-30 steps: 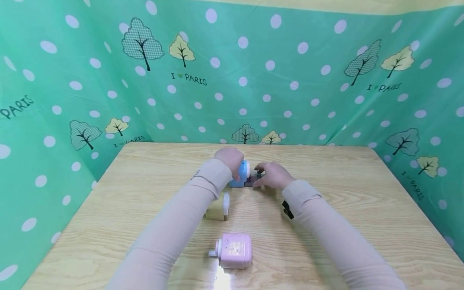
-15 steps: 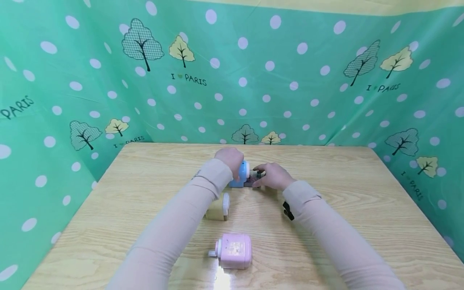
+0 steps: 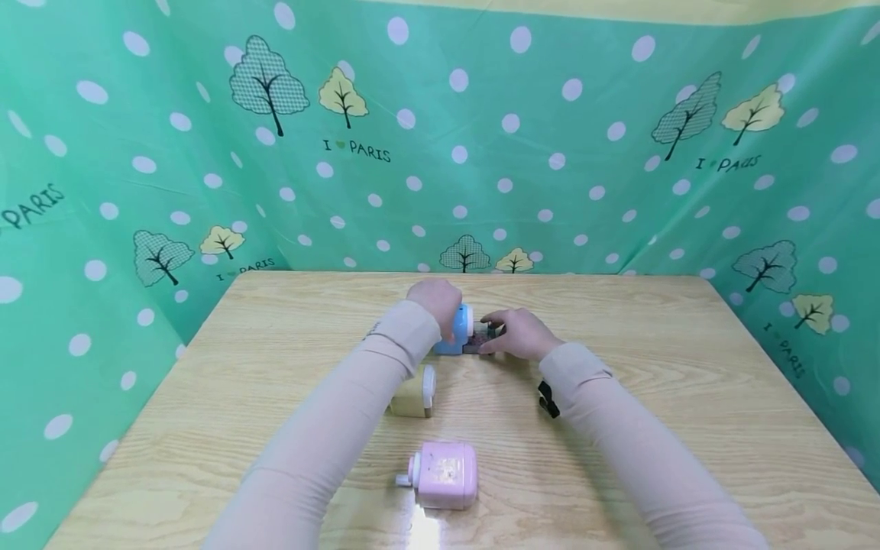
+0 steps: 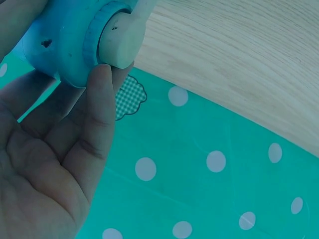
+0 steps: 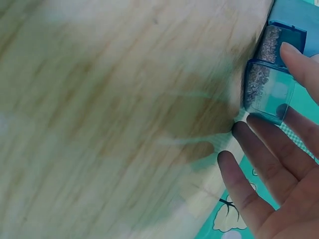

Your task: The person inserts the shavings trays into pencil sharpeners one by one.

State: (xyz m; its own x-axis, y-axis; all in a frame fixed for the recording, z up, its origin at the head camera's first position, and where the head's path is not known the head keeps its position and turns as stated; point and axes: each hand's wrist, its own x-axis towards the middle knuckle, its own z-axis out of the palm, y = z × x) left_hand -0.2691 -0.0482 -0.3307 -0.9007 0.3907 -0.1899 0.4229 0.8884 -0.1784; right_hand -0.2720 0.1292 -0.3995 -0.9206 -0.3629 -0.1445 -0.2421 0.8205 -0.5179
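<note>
At the far middle of the table, my left hand grips a blue crank pencil sharpener. In the left wrist view its fingers curl round the sharpener's body, beside a pale crank knob. My right hand pinches the clear shavings drawer between thumb and finger, with the other fingers spread. The drawer sticks out of the sharpener's right side and holds pencil shavings. Part of the sharpener is hidden behind the left hand in the head view.
A yellow sharpener stands nearer, partly behind the left forearm. Closer still is a pink sharpener, its crank to the left. A black object shows by the right cuff. A green dotted curtain surrounds the wooden table.
</note>
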